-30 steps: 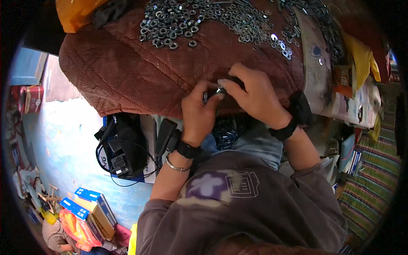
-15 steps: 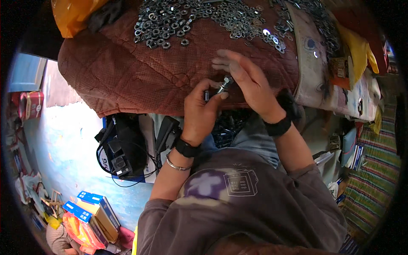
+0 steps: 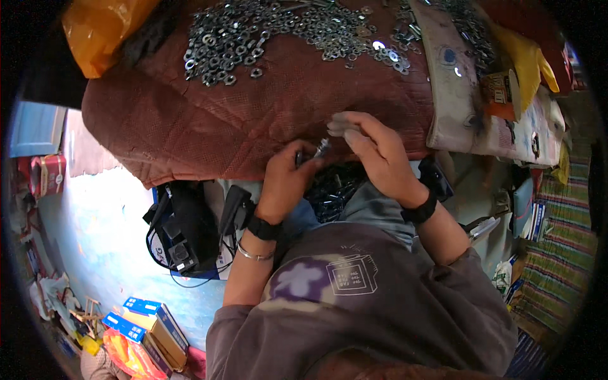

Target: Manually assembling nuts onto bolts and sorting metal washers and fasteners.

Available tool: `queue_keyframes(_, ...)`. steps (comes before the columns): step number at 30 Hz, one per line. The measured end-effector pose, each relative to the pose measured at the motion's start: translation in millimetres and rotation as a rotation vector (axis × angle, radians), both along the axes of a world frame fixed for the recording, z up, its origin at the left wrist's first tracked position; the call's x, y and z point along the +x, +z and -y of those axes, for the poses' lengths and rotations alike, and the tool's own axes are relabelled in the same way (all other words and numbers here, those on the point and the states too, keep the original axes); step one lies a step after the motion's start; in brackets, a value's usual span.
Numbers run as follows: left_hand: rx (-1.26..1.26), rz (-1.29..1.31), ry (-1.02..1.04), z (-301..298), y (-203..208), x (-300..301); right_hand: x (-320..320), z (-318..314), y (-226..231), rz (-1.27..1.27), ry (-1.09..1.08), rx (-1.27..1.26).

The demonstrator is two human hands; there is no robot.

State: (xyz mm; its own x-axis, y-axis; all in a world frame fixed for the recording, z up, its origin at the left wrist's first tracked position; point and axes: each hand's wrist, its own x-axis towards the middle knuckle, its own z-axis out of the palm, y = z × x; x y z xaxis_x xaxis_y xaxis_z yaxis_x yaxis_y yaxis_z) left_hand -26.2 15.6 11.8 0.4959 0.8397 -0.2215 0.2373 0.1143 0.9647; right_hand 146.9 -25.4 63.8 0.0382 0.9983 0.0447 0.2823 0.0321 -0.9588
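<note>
My left hand (image 3: 284, 182) is closed on a metal bolt (image 3: 322, 148), pinched at thumb and forefinger and tilted up to the right, with what looks like a nut on it. A second dark threaded end (image 3: 299, 158) shows between the fingers of the same hand. Just to the right, my right hand (image 3: 384, 161) is held up with its fingers stretched out, apart from the bolt. Below both hands, a heap of dark bolts (image 3: 334, 195) lies at my lap. Hex nuts (image 3: 221, 54) and flat washers (image 3: 345, 38) are spread on the maroon quilted cloth (image 3: 253, 114) ahead.
A pale cloth strip (image 3: 446, 101) with more metal hardware beyond it lies at right, beside a paper cup (image 3: 500, 95) and yellow bag (image 3: 529, 60). An orange bag (image 3: 104, 35) is at far left. Below the table edge sits a black bag (image 3: 190, 234) with cables.
Both hands have come lower, nearer my body, with the bolt still in the left. My right hand has drawn slightly away from the bolt. The view has shifted a little.
</note>
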Motion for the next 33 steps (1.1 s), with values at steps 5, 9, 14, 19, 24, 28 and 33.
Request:
queue_keyframes(5,0.163,-0.031,0.035,6,3,5,22,-12,-9,0.296,-0.079,-0.032)
queue_keyframes(9,-0.361,0.292,0.092,1,7,7,47,-31,-21,0.29,-0.306,0.096)
queue_keyframes(14,-0.613,0.604,0.109,1,-1,9,82,-63,-15,0.7,-0.462,0.32)
queue_keyframes(19,-0.581,0.745,0.037,1,-17,12,93,-84,-16,0.95,-0.483,0.192)
queue_keyframes(24,-0.588,0.663,0.063,0,-11,14,89,-75,-20,0.738,-0.173,0.207)
queue_keyframes(28,-0.572,0.6,0.038,-3,-7,14,98,-78,-27,0.624,-0.402,0.262)
queue_keyframes(33,-0.501,0.54,0.014,-2,-8,17,103,-83,-24,0.711,-0.438,0.145)
